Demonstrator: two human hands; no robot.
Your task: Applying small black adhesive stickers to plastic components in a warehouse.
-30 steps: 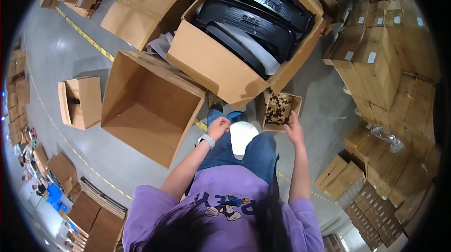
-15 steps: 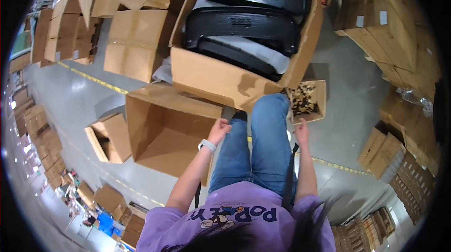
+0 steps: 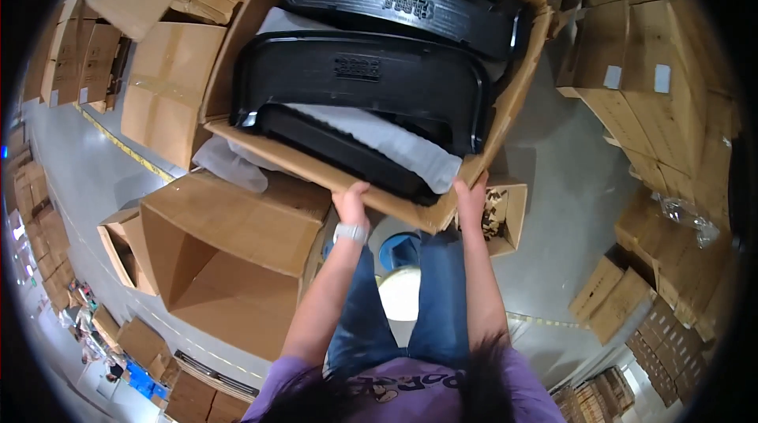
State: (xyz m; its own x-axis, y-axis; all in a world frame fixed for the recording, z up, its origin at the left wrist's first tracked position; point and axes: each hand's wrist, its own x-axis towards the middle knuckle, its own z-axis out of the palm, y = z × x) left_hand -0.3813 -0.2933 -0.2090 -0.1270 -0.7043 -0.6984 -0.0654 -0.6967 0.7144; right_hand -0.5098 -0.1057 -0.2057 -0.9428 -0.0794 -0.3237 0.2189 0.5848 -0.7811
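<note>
A large open cardboard box (image 3: 395, 208) stands in front of me, tilted at an angle. Inside it lie several curved black plastic panels (image 3: 359, 68), with grey foam sheeting (image 3: 379, 135) between them. My left hand (image 3: 350, 207) grips the near rim, thumb on top and fingers hidden beyond the wall. At the near right corner, my right hand (image 3: 471, 200) holds the same box in a similar way. A smaller open box (image 3: 512, 218) with small brown and tan pieces in it sits just right of my right hand.
An open box on its side (image 3: 245, 289) lies to my left, a smaller box (image 3: 118, 257) beyond it. A closed carton (image 3: 170, 84) and clear plastic (image 3: 229, 162) are at the far left. Stacked cartons (image 3: 632, 60) line the right. A white round seat (image 3: 399, 294) shows between my legs.
Both hands have moved forward from beside my thighs and taken hold of the large box's near rim. The box now appears nearer. The white seat between my legs has come into view.
</note>
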